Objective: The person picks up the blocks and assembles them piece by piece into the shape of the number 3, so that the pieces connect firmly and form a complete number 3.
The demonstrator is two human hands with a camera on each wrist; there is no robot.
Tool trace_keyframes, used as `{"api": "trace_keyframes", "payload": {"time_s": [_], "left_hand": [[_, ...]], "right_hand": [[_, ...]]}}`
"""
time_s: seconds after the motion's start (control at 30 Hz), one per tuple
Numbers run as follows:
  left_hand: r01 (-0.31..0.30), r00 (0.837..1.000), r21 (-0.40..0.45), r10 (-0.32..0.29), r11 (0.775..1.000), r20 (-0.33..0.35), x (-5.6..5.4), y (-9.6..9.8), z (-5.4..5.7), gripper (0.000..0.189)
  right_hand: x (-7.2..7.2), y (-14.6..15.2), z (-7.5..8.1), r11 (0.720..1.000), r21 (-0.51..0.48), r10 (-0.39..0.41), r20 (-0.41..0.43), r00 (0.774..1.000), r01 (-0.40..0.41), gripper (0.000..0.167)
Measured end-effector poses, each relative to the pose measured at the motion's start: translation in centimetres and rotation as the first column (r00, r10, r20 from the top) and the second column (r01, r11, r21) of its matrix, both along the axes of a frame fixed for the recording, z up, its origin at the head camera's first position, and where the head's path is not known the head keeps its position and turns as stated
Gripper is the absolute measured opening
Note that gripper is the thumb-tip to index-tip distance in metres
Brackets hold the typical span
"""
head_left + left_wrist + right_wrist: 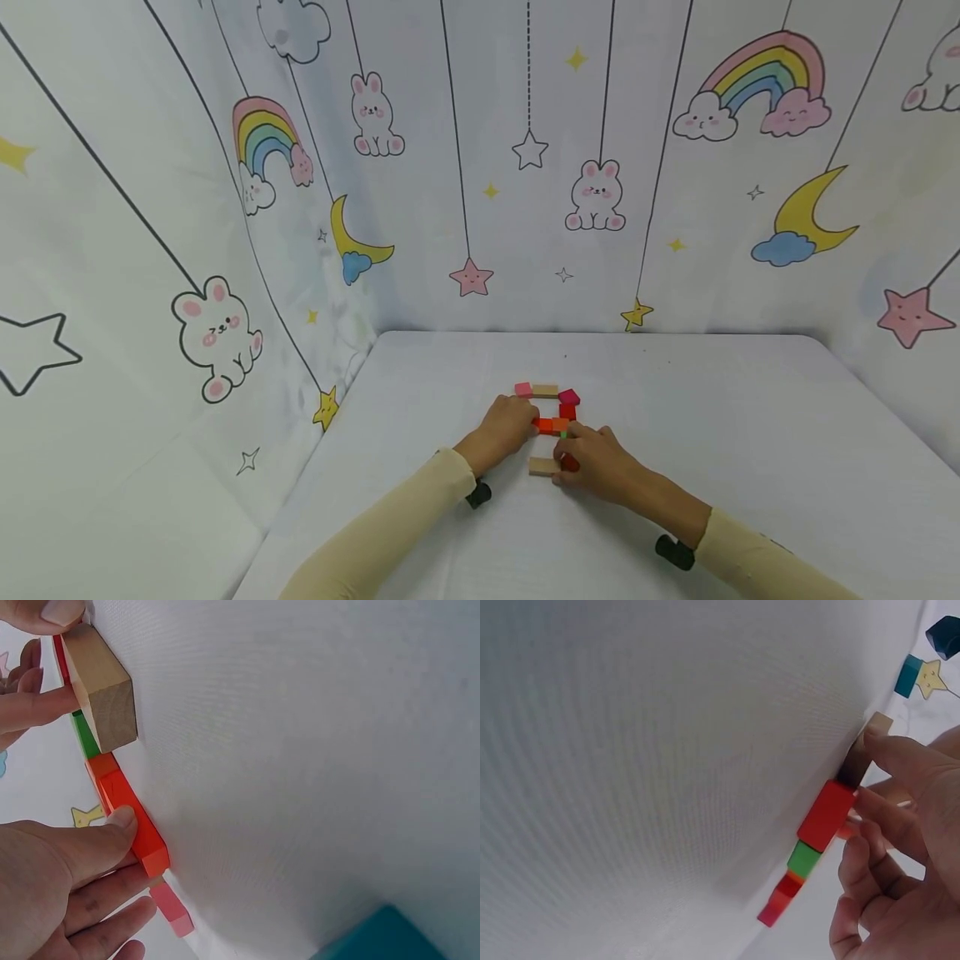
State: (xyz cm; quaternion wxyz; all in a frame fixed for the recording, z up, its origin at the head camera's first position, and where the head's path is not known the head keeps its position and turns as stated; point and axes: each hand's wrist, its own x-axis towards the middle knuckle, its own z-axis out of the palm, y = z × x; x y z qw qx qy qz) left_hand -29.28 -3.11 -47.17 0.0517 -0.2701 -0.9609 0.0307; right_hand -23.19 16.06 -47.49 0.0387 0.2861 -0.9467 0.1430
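Observation:
In the head view, my left hand (pixel 504 429) is at the middle bar of a figure laid from small blocks. Its thumb and fingers pinch a red-orange block (pixel 135 817), which abuts an orange block (pixel 560 425). My right hand (pixel 603 467) is at the near end of the figure. There it pinches a plain wooden block (pixel 861 754) between thumb and finger, the end of the wood meeting a red block (pixel 827 816). A green block (pixel 805 859) lies between that red block and the orange one.
Beyond the hands lie a red block (pixel 567 412), a crimson block (pixel 570 397), another wooden block (pixel 545 391) and a pink block (pixel 522 389). Teal block (pixel 908 676) and dark blue block (pixel 945 637) show past the right hand. White cloth (pixel 712 417) covers the table, before a patterned curtain (pixel 420 208).

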Motion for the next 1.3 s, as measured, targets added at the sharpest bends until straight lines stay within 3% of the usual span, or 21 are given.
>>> {"api": "trace_keyframes", "payload": {"time_s": [0.27, 0.4, 0.57, 0.8, 1.3], "left_hand": [[0.048, 0.999, -0.026, -0.048, 0.999, -0.009, -0.7, -0.1, 0.7, 0.009], [0.045, 0.996, -0.033, -0.042, 0.998, 0.077, -1.4, 0.1, 1.6, 0.008], [0.043, 0.977, -0.02, -0.038, 0.999, 0.209, -2.1, 0.5, 2.6, 0.009], [0.087, 0.956, -0.06, -0.066, 0.994, 0.286, -2.5, 0.8, 3.5, 0.008], [0.077, 0.956, -0.107, -0.043, 0.991, 0.289, -2.7, 1.2, 3.5, 0.009]], "right_hand": [[0.4, -1.3, 0.1, 0.997, -0.056, 0.041, -0.045, 0.998, -0.043, 0.039], [0.5, -2.5, 0.2, 0.994, -0.05, 0.098, -0.026, 0.995, -0.099, 0.04], [0.3, -4.3, -0.1, 0.989, -0.019, 0.146, 0.034, 0.989, -0.145, 0.052], [0.2, -7.3, -0.4, 0.989, -0.025, 0.145, 0.101, 0.984, -0.143, 0.062], [-0.3, -10.7, -0.6, 0.984, -0.159, 0.109, 0.161, 0.981, -0.083, 0.057]]}}
